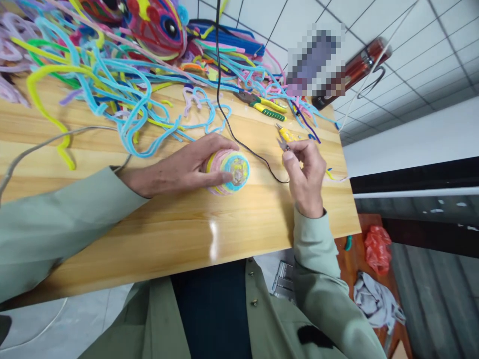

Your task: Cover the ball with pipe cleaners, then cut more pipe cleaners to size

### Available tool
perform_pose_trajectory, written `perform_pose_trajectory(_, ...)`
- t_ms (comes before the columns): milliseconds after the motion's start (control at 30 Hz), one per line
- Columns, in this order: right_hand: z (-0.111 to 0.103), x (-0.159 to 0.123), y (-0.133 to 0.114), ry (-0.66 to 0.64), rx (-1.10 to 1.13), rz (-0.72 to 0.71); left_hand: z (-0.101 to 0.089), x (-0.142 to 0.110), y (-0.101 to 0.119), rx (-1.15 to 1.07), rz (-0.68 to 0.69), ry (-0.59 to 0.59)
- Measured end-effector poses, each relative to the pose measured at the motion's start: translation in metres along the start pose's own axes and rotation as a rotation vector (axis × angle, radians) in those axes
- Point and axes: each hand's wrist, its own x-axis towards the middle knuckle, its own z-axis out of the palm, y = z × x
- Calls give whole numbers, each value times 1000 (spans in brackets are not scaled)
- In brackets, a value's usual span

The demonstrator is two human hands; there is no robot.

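My left hand [190,167] is closed around a short round piece wrapped in pink, yellow and light-blue fuzzy pipe cleaners [239,167]. Its round end faces me, with a brownish, glossy-looking centre under my thumb. To the right, my right hand [307,172] pinches what look like small scissors [282,144], their short silver blades pointing up and left; the handles are mostly hidden by my fingers. Just beyond those blades lies a yellow tool with a metal tip [288,133], partly covered. The two hands are apart, both over the wooden table [179,224].
Loose pipe cleaners [138,109] pile across the back left, below a colourful big-eyed figure [159,30]. Green-and-yellow pliers [262,105] lie behind my hands. A black cord [239,139] crosses the table between them. A red thermos [352,72] is at back right.
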Motion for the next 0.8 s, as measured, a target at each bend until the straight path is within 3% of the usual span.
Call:
perform_pose_trajectory(167, 8, 10, 49, -13, -26, 175, 1, -4, -3, 64, 37, -1)
perform_pose_trajectory(367, 42, 25, 68, -163, -301, 179, 10, -14, -2, 112, 134, 78)
perform_pose_trajectory(500, 46, 31, 56, -183, -248, 153, 19, -20, -7, 139, 223, 173)
perform_pose_trajectory(600, 38, 25, 31, -202, -32, 105, 23, -21, -12, 169, 200, 211)
perform_pose_trajectory(800, 37, -6, -15, -378, 326, 139, 23, -22, -14, 187, 196, 206)
